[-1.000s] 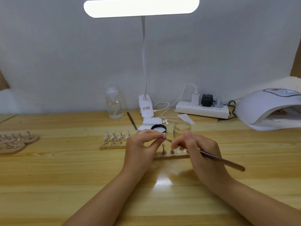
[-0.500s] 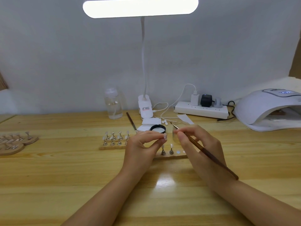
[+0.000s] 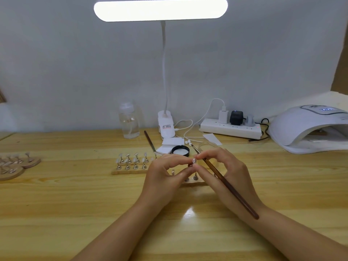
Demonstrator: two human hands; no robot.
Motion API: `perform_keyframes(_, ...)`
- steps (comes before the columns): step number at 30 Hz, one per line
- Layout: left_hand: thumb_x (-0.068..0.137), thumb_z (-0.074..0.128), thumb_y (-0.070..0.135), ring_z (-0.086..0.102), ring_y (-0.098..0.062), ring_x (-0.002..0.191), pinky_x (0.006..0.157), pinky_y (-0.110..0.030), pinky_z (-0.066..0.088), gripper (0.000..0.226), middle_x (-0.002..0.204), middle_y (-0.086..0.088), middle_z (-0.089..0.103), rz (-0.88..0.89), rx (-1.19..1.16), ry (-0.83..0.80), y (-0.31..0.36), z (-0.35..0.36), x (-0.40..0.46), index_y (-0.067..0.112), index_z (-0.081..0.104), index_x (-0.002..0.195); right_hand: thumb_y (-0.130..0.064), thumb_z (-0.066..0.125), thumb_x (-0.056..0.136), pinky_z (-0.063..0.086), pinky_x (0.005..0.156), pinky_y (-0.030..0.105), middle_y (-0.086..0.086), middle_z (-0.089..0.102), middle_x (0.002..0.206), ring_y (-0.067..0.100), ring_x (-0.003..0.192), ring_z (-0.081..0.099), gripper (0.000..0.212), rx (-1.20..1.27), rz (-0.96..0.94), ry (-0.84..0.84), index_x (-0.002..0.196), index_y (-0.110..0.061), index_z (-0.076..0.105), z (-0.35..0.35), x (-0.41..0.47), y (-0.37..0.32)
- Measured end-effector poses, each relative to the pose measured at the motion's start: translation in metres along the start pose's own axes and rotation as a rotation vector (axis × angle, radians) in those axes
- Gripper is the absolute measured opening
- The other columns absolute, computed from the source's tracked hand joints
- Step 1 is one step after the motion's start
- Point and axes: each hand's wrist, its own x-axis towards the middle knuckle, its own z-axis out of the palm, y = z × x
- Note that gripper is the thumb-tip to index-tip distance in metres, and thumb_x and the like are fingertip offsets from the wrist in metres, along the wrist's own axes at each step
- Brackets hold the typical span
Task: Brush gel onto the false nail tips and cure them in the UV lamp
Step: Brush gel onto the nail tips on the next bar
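A wooden table (image 3: 56, 204) runs along a pale wall, lit by a desk lamp (image 3: 160, 10) overhead. Just in front of the wooden nail stand (image 3: 130, 171), the left hand (image 3: 165, 178) pinches a nail tip (image 3: 194, 160) lifted clear, probably so the gel can be worked at a comfortable angle. The right hand (image 3: 226, 172) grips the brush (image 3: 226, 183) like a pen, bristles pointing away, its fingertips touching the tip. The UV lamp (image 3: 308, 129) waits far right of the stand, mouth open toward the hands.

Hands (image 3: 197, 166) seemingly pinching nail tip (image 3: 194, 160).
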Motion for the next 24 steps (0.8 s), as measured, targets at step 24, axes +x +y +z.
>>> perform_keyframes(24,0.065,0.080,0.028,0.055,0.005,0.073,0.067,-0.006,0.039,0.054,0.078,0.011,0.063,-0.297,0.121,-0.191,-0.013,-0.001,-0.001,0.045,0.048,0.105,-0.020,0.077,0.072,0.045,0.076,0.029,-0.012,0.062,0.081,0.010,0.081,0.058,0.014,-0.229,0.027,-0.221,0.082,-0.023,0.067,-0.028,0.008,0.021)
